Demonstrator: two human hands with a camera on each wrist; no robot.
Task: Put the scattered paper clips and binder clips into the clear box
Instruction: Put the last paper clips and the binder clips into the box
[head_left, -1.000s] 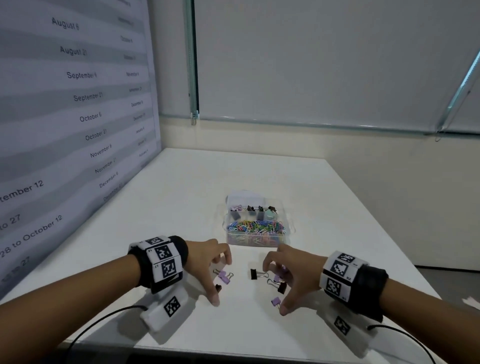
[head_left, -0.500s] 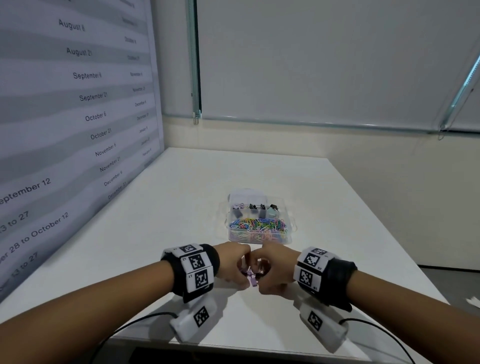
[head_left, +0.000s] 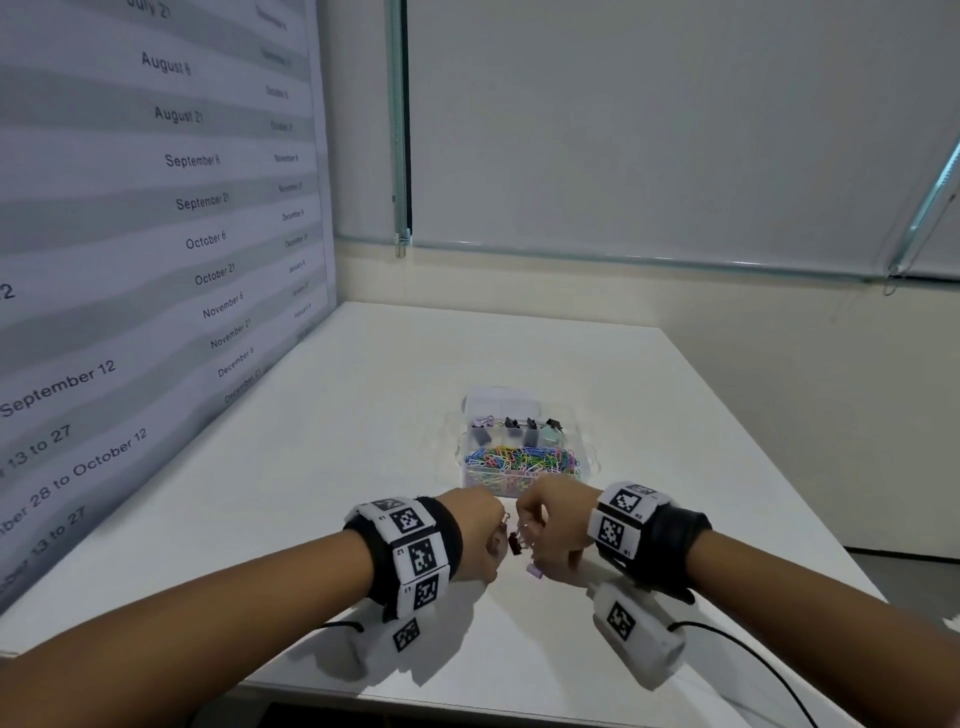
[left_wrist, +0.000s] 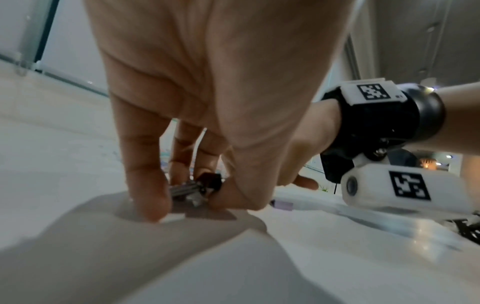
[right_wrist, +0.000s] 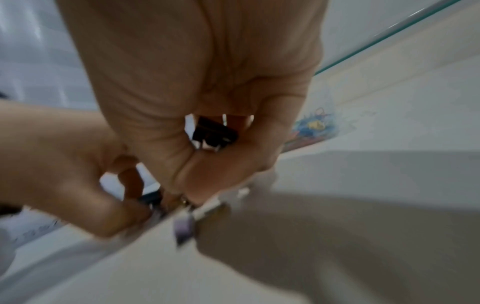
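The clear box stands mid-table, with colourful paper clips in the front part and binder clips in the rear compartments. Just in front of it my two hands meet, fingers curled down to the white table. My left hand pinches a black binder clip by its body, the silver handles showing under the fingers. My right hand is curled round another black binder clip. A purple binder clip sticks out below the right fingers, touching the table. Other clips may be hidden inside the fists.
A wall poster with dates runs along the table's left edge. Behind the table are a plain wall and a roller blind. The table's near edge lies just under my forearms. Cables trail from both wrist cameras.
A second ago my hands were apart with binder clips lying between them. They have drawn together over the clips and curled round them; in the last half second they barely moved.
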